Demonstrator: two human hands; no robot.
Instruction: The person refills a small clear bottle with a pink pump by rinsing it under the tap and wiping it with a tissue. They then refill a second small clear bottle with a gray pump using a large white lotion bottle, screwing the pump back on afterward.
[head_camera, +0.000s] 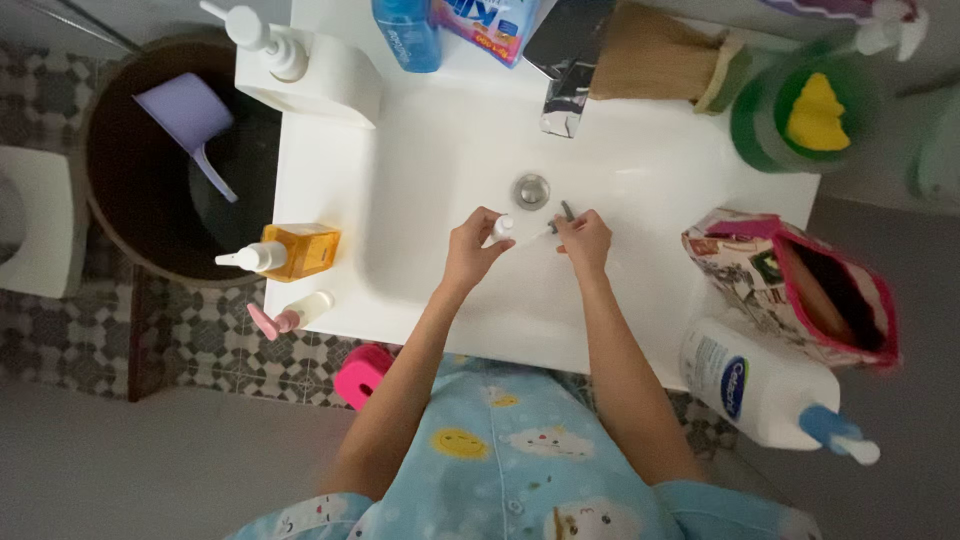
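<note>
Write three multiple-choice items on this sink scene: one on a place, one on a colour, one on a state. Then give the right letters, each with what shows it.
1. Where are both hands?
A. Over the white basin, just below the drain
B. Inside the brown bucket
C. On the patterned pouch

2. What colour is the liquid in the pump bottle on the sink's left edge?
A. Green
B. Amber
C. Black

3. How does the patterned pouch stand?
A. Zipped shut
B. Open at the top
C. Turned inside out

Answers:
1 A: the left hand and right hand meet over the sink near the drain, the left holding a small white tube.
2 B: the pump bottle shows amber.
3 B: the pouch gapes, its dark inside showing.
</note>
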